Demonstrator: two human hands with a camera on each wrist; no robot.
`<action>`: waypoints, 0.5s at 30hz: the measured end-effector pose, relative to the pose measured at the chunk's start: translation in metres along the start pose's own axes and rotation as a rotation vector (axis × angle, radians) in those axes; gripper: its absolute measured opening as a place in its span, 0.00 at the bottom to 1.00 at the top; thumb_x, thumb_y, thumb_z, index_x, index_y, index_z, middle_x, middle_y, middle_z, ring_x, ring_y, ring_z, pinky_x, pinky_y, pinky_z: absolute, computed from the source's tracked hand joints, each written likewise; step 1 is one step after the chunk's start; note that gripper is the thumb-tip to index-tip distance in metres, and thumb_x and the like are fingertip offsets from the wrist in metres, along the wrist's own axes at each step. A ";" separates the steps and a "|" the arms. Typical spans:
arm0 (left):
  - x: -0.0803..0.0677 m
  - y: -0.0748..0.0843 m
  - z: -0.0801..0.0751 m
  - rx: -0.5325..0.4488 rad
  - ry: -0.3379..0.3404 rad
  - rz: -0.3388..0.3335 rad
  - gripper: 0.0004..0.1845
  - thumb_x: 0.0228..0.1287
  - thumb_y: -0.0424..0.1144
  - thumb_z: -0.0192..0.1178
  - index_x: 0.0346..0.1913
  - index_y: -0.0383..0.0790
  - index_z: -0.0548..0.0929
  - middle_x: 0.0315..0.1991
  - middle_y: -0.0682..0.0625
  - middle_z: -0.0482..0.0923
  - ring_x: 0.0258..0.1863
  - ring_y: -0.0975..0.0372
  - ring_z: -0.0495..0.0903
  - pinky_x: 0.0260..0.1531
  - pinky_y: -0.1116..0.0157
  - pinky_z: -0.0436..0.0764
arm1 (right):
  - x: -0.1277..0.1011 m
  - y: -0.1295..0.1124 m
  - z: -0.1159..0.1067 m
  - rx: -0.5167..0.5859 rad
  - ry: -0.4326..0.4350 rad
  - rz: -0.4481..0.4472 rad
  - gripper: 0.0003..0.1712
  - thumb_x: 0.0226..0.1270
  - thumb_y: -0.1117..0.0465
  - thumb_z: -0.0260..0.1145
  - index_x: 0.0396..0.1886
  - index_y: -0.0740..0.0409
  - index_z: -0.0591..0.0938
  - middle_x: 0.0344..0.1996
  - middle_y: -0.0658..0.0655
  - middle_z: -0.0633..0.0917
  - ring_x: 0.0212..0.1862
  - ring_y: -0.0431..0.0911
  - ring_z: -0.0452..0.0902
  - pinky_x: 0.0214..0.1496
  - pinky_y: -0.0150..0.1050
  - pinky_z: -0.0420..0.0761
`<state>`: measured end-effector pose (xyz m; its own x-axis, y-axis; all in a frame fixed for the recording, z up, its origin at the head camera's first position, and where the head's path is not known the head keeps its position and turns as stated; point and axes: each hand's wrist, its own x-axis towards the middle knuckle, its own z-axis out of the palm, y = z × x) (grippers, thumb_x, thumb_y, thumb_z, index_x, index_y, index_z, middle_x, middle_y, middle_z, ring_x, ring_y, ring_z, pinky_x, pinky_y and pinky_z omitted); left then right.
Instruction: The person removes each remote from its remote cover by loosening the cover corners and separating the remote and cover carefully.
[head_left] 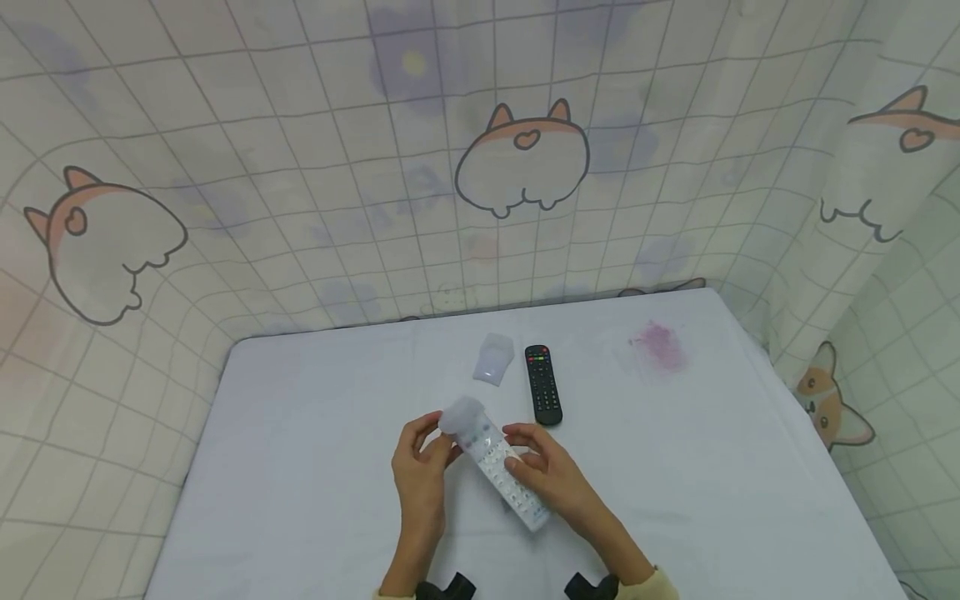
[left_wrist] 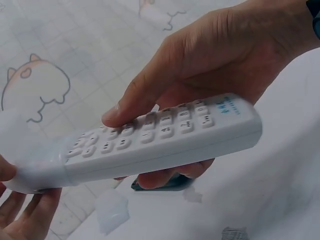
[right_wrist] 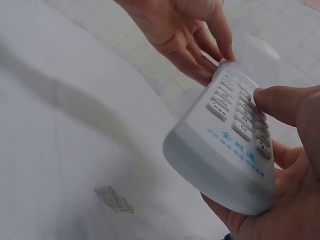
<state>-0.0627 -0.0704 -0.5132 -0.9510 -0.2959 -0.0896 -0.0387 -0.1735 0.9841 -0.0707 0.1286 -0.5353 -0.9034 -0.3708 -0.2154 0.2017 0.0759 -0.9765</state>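
Right hand (head_left: 551, 477) grips the white remote (head_left: 501, 468) from beneath, while left hand (head_left: 420, 468) pinches its translucent cover (head_left: 462, 414).

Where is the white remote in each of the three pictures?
Head: the white remote sits low in the middle, held between both hands.
Left wrist: it stretches across the middle, the right hand wrapped round it.
Right wrist: right of the middle, its near end looming large.
Shared landmark: the clear cover on its far end, at the left hand.

Desk (head_left: 300, 467) viewed from above by head camera; white remote (left_wrist: 165, 137) shared close-up by both wrist views.
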 end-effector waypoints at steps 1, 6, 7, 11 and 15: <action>-0.001 0.000 0.000 -0.009 0.009 0.004 0.18 0.73 0.28 0.62 0.62 0.31 0.77 0.60 0.38 0.77 0.49 0.60 0.89 0.47 0.62 0.90 | 0.000 0.000 0.000 -0.002 -0.006 0.000 0.32 0.76 0.55 0.67 0.75 0.56 0.68 0.69 0.67 0.76 0.56 0.49 0.83 0.49 0.33 0.85; -0.003 -0.003 0.002 -0.050 0.037 0.014 0.18 0.73 0.27 0.61 0.63 0.31 0.75 0.61 0.38 0.76 0.53 0.60 0.87 0.50 0.62 0.89 | -0.001 0.000 -0.004 -0.035 -0.012 -0.013 0.29 0.77 0.56 0.66 0.72 0.59 0.71 0.62 0.67 0.81 0.49 0.41 0.84 0.46 0.32 0.85; -0.004 -0.004 0.002 -0.051 0.036 0.014 0.18 0.73 0.27 0.60 0.63 0.31 0.75 0.62 0.38 0.75 0.53 0.60 0.87 0.50 0.62 0.88 | -0.002 0.000 -0.004 -0.048 -0.008 -0.019 0.28 0.77 0.56 0.66 0.71 0.59 0.72 0.61 0.67 0.82 0.48 0.40 0.84 0.46 0.32 0.85; -0.006 -0.004 0.003 -0.023 0.010 0.016 0.19 0.74 0.24 0.55 0.65 0.32 0.74 0.63 0.39 0.74 0.55 0.57 0.86 0.51 0.62 0.88 | -0.002 -0.001 -0.009 -0.098 -0.003 -0.046 0.26 0.77 0.56 0.66 0.68 0.62 0.75 0.61 0.68 0.84 0.49 0.39 0.84 0.48 0.30 0.85; -0.008 -0.001 0.001 0.131 -0.018 0.052 0.26 0.68 0.20 0.51 0.67 0.36 0.76 0.66 0.44 0.75 0.59 0.54 0.81 0.49 0.63 0.89 | -0.004 -0.002 -0.014 -0.142 0.006 -0.051 0.26 0.76 0.55 0.67 0.67 0.61 0.76 0.59 0.67 0.84 0.48 0.40 0.85 0.45 0.32 0.86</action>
<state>-0.0549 -0.0666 -0.5136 -0.9580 -0.2843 -0.0364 -0.0278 -0.0341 0.9990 -0.0727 0.1430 -0.5324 -0.9136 -0.3716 -0.1652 0.1005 0.1873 -0.9771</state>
